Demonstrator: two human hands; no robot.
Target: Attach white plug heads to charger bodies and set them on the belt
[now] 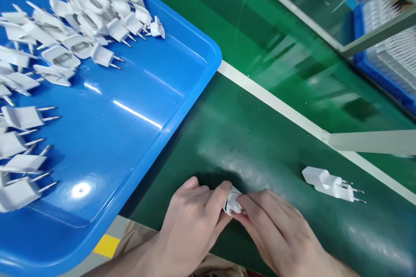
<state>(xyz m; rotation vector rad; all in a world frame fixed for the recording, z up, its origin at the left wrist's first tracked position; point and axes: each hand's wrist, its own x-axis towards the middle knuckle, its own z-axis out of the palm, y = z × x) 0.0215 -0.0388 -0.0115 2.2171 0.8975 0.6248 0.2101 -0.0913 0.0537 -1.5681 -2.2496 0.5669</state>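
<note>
L hand (190, 220) + R hand (276, 229) both pinching white plug part (232, 201) btwn fingertips, over green belt (260, 147)

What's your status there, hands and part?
Left hand and right hand both pinching one white plug part. Two finished plugs lying apart on green belt. Nothing in the way.
</note>
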